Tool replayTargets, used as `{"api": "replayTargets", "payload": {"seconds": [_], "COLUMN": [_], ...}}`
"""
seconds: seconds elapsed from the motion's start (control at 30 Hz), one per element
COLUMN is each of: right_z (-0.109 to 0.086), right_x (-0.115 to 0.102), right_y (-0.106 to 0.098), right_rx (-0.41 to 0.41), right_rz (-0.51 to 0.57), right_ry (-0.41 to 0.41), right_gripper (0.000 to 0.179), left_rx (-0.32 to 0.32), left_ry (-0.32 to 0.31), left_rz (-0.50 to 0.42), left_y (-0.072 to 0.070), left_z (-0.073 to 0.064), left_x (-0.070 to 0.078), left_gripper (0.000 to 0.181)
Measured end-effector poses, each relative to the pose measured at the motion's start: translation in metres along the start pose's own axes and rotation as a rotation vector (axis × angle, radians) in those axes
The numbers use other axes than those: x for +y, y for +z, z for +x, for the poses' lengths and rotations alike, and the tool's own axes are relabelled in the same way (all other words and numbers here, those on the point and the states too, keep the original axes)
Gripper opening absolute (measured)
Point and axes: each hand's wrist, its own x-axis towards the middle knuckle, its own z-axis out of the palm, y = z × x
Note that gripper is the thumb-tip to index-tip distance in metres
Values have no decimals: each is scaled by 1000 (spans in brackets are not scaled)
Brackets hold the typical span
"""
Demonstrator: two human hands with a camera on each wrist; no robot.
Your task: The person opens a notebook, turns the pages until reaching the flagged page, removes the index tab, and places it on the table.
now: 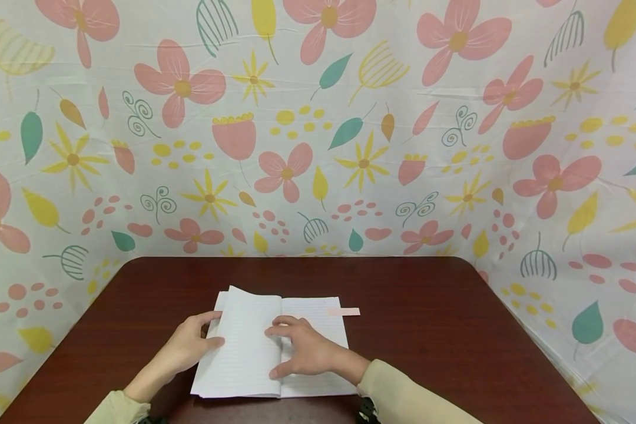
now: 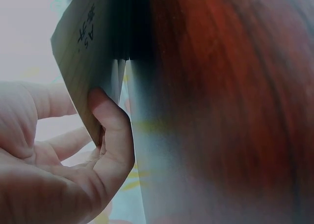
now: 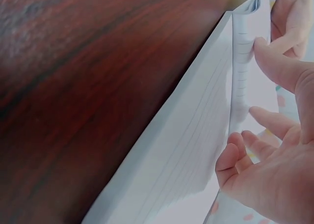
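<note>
An open lined notebook (image 1: 251, 353) lies on the table, its left pages slightly raised at the outer edge. My left hand (image 1: 188, 344) grips that left edge between thumb and fingers. In the left wrist view, handwriting shows on the held leaf (image 2: 81, 52), and a digit bends round its edge. My right hand (image 1: 312, 347) rests over the middle fold, thumb and forefinger spread, fingertips touching the left page. In the right wrist view, the ring and little fingers (image 3: 228, 160) of the right hand are bent, with nothing in them. A pale pink paper strip (image 1: 351, 311) sticks out from the right page.
The dark brown wooden table (image 1: 429, 330) extends round the notebook on all sides. Behind and beside it hangs a white curtain (image 1: 381, 94) with printed flowers and leaves. Light sleeves (image 1: 403, 388) cover the forearms, with a dark band at each wrist.
</note>
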Motion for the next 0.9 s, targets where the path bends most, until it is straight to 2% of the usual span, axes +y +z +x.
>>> {"api": "replayTargets", "payload": {"seconds": [0.13,0.4,0.9], "right_z": [1,2,3], "right_x": [-1,-5,-8], "right_y": [1,4,6], "right_rx": [-7,0,0], "right_rz": [-18,-58,-91], "right_ry": [18,1,47], "right_gripper": [71,71,71], "left_rx": [-3,-2,-1], "left_ry": [-6,-3,-5], "left_rz": [-15,-19,-33], "left_y": [0,0,0], "left_z": [-1,-2,-2], "left_x": [0,1,1], "left_gripper": [60,59,63]}}
